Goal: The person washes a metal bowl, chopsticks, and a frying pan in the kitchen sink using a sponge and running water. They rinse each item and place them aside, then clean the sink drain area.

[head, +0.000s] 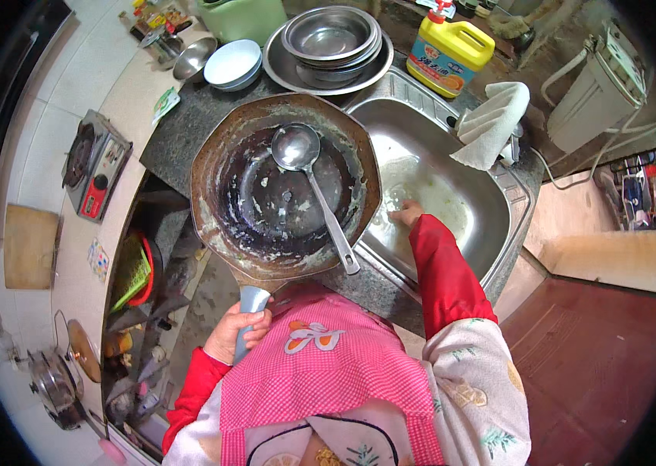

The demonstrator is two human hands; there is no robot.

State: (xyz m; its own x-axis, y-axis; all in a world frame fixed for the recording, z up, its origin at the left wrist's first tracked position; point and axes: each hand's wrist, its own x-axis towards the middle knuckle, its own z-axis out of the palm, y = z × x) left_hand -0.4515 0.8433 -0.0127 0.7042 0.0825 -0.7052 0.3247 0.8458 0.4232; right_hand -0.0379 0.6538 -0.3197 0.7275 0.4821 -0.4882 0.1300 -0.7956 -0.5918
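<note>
My left hand (238,331) is wrapped around the grey handle of a deep brown wok (211,244). Pale dried residue coats the wok's dark inside and rim. Across it lies a stainless steel ladle (328,215), bowl toward the wok's far side and handle over the near right rim. My right hand (408,213) reaches down into the stainless steel sink (497,204), near the drain area at its left side. Its fingertips are partly hidden, and whether they touch anything is unclear. The sink bottom looks wet.
Behind the wok stand stacked metal basins (328,81) and pale bowls (233,63). A yellow detergent jug (450,52) is at the sink's back edge. A white cloth (494,122) drapes over the faucet. To the left are a gas stove (95,169) and a cutting board (31,246).
</note>
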